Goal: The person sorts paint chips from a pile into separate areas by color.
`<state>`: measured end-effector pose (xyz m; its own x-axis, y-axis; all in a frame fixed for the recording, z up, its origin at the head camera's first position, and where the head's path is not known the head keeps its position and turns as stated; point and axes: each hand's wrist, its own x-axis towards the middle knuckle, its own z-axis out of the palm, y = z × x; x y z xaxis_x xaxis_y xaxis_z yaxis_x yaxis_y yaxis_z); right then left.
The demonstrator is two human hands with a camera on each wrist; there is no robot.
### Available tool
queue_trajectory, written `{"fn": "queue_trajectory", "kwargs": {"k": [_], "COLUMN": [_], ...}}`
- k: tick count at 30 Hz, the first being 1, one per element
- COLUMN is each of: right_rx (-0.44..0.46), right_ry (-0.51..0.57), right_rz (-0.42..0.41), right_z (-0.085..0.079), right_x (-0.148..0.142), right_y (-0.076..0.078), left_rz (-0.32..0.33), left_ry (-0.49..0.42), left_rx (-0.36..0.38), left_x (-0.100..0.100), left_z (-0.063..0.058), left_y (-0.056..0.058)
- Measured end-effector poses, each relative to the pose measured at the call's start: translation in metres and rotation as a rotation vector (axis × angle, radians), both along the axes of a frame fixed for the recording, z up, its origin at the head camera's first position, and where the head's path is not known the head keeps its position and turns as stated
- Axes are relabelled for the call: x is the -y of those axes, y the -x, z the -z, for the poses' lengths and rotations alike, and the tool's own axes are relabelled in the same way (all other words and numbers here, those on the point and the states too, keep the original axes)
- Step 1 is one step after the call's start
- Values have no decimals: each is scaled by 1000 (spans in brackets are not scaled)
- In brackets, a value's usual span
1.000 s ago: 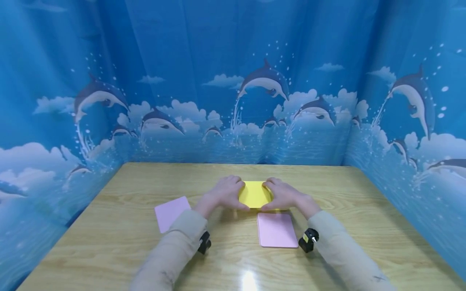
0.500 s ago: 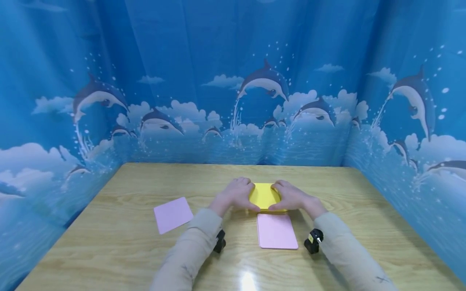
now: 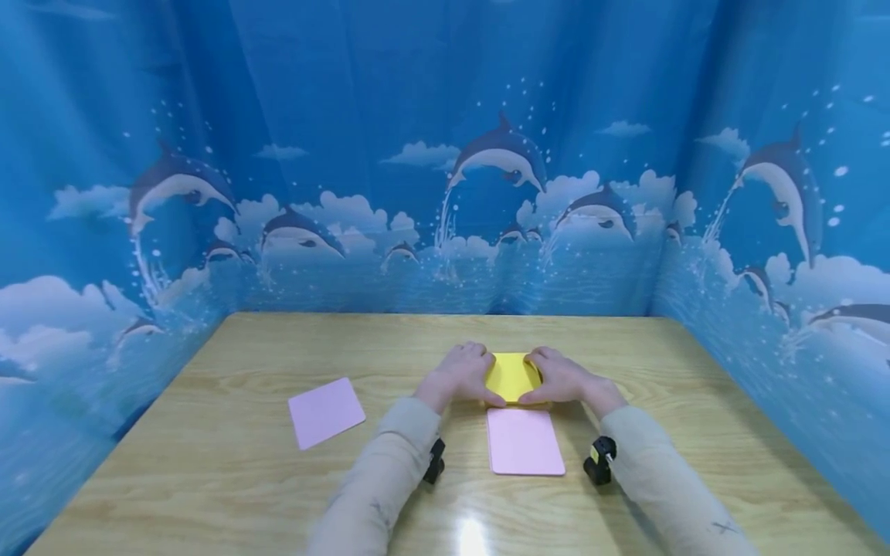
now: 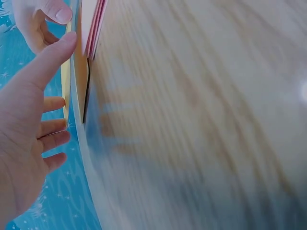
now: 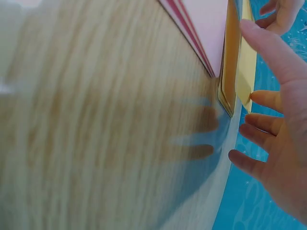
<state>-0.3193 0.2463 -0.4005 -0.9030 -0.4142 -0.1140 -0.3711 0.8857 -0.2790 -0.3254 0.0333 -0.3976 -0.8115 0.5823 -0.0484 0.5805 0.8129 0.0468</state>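
Observation:
A thin yellow square card [image 3: 512, 377] spans the space between both hands. My left hand [image 3: 462, 377] pinches its left side, thumb at the near corner and fingers at the far one. On the other side my right hand [image 3: 562, 379] grips the card the same way. Seen edge-on in the right wrist view, the card hangs just above a yellow stack of cards [image 5: 230, 67], with a gap between them. That stack lies on the table directly behind a pink stack of cards [image 3: 525, 442]. In the head view the held card mostly hides the yellow stack.
A single pink card [image 3: 327, 413] lies turned at an angle to the left on the wooden table [image 3: 208, 471]. Blue dolphin curtains [image 3: 389, 116] enclose the table's back and sides. Each wrist wears a small black camera [image 3: 600, 460].
Both hands have carried the yellow card to the right, until it overlaps the yellow stack, and slightly nearer. The stacks and the single pink card stay put.

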Motion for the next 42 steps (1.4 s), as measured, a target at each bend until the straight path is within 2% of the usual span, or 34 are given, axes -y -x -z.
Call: {"fn": "queue_trajectory", "kwargs": {"k": [10,18,26,31,36,42], "right_rx": [22,23,26,-39,-98,-137], "right_ry": [-16,-61,-47,-56,-83,-98], "right_rz": [12,25,22,3,-32,-63], "right_z": [5,7,2,-2,-8,-12], "right_x": [2,2,2,3,6,16], "right_y": [2,2,0,-1,-1,-1], "left_rz": [-21,-16,-20,-2,17,-8], "left_ry": [-6,29,15,7,41,47], "left_rx": [28,67,97,68,7,-1], "left_x": [-3,-5,-3,2,11,27], "left_z": [2,6,4,-3,-8,-9], "left_y": [1,2,1,2,4,2]}}
